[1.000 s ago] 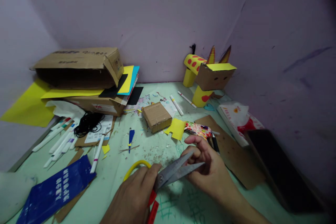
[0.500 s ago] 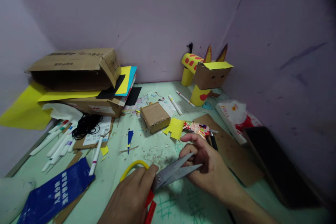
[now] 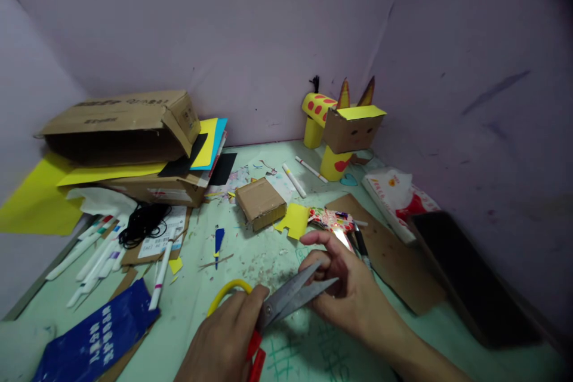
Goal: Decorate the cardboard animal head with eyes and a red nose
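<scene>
My left hand [image 3: 226, 337] grips the handles of a pair of scissors [image 3: 286, 299] with yellow and red loops; the grey blades are slightly apart and point right. My right hand [image 3: 347, 286] is curled at the blade tips, fingers pinched around something too small to make out. Both hands hover low over the pale green table [image 3: 268, 262], near its front edge.
A small cardboard block [image 3: 261, 203], a yellow paper scrap [image 3: 293, 221] and a patterned piece [image 3: 333, 219] lie just beyond. Stacked cardboard boxes [image 3: 129, 143] and white markers [image 3: 98, 248] lie left. A cardboard giraffe figure [image 3: 342, 125], brown card sheet [image 3: 394, 256] and dark tablet [image 3: 465, 277] stand right. A blue packet [image 3: 96, 331] lies front left.
The view has drifted slightly, shifting everything left. Both hands keep nearly the same pose with the scissors; the blades have closed a little.
</scene>
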Demonstrator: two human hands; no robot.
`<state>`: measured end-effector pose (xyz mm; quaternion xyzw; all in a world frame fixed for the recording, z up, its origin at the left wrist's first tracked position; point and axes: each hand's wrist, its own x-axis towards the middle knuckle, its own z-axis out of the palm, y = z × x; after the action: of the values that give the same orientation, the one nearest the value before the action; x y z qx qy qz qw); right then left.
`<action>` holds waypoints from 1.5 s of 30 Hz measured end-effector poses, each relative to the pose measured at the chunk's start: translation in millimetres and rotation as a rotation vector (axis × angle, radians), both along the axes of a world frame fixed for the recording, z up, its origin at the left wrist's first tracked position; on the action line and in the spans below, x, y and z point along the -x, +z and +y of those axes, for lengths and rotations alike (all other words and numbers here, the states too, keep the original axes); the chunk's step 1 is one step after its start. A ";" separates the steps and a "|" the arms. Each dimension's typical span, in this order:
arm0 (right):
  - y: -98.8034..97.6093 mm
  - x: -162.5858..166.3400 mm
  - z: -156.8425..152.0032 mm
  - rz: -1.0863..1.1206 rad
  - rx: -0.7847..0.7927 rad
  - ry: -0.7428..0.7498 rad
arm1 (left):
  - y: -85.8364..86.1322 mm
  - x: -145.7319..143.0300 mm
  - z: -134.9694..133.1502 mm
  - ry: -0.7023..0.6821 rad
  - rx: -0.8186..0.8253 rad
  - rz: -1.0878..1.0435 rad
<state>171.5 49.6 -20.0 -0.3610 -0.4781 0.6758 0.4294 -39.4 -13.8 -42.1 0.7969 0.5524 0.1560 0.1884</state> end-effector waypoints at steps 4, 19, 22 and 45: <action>-0.5 0.1 0.8 -0.013 0.019 0.002 | -1.3 1.1 -0.2 -0.017 -0.012 -0.001; -1.0 -2.1 2.9 -0.013 0.027 -0.013 | -3.9 0.4 -3.4 0.017 -0.032 0.033; -1.8 -3.3 5.7 0.018 0.015 -0.034 | -2.5 1.1 -2.9 0.012 -0.051 0.018; -8.7 3.2 4.2 -0.042 0.272 0.119 | 37.9 -40.0 -0.1 0.637 0.203 -0.669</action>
<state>168.3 53.8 -28.7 -0.4011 -0.4117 0.7507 0.3258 0.6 -14.0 -4.1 0.4713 0.6909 0.3995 0.3754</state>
